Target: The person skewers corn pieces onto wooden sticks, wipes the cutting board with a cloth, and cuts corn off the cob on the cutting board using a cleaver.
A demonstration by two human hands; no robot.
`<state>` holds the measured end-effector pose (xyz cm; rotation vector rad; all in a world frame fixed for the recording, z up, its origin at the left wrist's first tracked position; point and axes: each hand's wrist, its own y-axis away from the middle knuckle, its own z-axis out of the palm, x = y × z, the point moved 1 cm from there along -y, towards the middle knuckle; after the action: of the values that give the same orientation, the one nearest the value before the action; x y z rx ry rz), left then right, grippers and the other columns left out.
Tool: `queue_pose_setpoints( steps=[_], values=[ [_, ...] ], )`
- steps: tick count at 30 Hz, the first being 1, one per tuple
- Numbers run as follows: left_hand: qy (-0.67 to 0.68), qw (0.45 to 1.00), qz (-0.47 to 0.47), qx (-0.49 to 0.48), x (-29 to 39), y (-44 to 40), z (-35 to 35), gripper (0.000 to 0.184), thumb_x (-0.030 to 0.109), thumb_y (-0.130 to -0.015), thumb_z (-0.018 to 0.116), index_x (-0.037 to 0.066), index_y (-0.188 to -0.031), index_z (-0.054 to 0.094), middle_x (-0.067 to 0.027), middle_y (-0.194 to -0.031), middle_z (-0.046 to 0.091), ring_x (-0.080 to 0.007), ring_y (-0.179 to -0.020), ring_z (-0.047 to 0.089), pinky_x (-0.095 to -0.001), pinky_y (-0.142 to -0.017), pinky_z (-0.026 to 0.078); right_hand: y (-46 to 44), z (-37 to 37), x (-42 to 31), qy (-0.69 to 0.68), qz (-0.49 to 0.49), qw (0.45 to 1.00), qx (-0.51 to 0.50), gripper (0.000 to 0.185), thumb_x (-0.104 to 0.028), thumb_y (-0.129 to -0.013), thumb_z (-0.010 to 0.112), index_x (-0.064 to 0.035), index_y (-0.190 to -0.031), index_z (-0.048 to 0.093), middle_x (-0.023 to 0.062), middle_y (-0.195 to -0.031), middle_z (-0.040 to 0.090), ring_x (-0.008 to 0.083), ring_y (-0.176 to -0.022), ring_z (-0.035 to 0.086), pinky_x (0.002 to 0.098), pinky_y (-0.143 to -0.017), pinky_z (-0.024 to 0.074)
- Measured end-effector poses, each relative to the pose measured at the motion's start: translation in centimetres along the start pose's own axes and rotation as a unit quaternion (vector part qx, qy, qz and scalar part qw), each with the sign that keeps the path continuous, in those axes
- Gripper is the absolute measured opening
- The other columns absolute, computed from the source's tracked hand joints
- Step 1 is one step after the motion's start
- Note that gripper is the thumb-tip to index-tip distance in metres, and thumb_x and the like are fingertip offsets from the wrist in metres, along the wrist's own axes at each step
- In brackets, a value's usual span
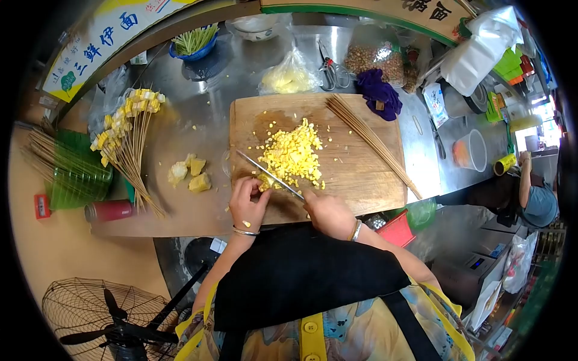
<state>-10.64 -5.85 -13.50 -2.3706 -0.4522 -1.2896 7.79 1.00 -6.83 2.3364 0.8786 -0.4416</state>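
Note:
My right hand [330,213] grips a knife [270,175] whose narrow blade slants up and left over the wooden cutting board [373,186]. My left hand [248,200] is closed around a piece of corn cob [265,183] at the board's left front edge, with the blade against or just above it; the exact contact is too small to tell. A loose heap of yellow corn kernels [293,150] lies beyond the knife. A few kernels cling to my left wrist. Several cob pieces [199,182] sit on the counter left of the board.
A bundle of bare skewers [367,139] lies across the board's right side. Skewered corn [129,114] fans out at the left. Scissors [332,69], a purple cloth [379,91] and a bag of yellow food [290,74] lie behind. A fan [114,322] stands at lower left; a person [537,195] is far right.

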Motion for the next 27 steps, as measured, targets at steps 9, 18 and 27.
queue_pose_setpoints(
  steps=[9, 18, 27],
  values=[
    [-0.011, 1.0, 0.009, 0.005, 0.0, -0.3, -0.2, 0.022, 0.001, -0.07, 0.073, 0.0, -0.088, 0.06, -0.0098, -0.095, 0.059, -0.0194, -0.078, 0.063, -0.0262, -0.067, 0.053, -4.3, 1.6, -0.9, 0.007, -0.035, 0.999, 0.019, 0.017, -0.007, -0.081, 0.052, -0.0005, -0.097, 0.05, 0.0225, -0.079, 0.063, 0.0403, -0.075, 0.063, 0.0493, -0.066, 0.0493],
    [0.043, 0.999, 0.004, 0.012, -0.6, -0.1, -1.1, 0.027, -0.002, -0.072, 0.07, -0.002, -0.096, 0.058, -0.0132, -0.098, 0.059, -0.0229, -0.083, 0.062, -0.0284, -0.073, 0.054, 0.2, -1.3, -0.9, -0.006, -0.017, 0.999, 0.032, 0.017, -0.009, -0.084, 0.049, -0.0014, -0.099, 0.047, 0.0225, -0.078, 0.062, 0.039, -0.074, 0.062, 0.0486, -0.063, 0.0489],
    [0.0, 0.999, -0.014, 0.031, -0.7, 0.5, -1.0, 0.036, -0.004, -0.069, 0.071, -0.001, -0.103, 0.058, -0.0142, -0.101, 0.062, -0.0265, -0.09, 0.063, -0.0327, -0.074, 0.053, 1.4, -2.2, -2.8, 0.07, -0.05, 0.996, -0.024, 0.02, -0.005, -0.08, 0.05, -0.002, -0.1, 0.049, 0.0189, -0.09, 0.061, 0.0363, -0.075, 0.065, 0.0444, -0.063, 0.053]
  ],
)
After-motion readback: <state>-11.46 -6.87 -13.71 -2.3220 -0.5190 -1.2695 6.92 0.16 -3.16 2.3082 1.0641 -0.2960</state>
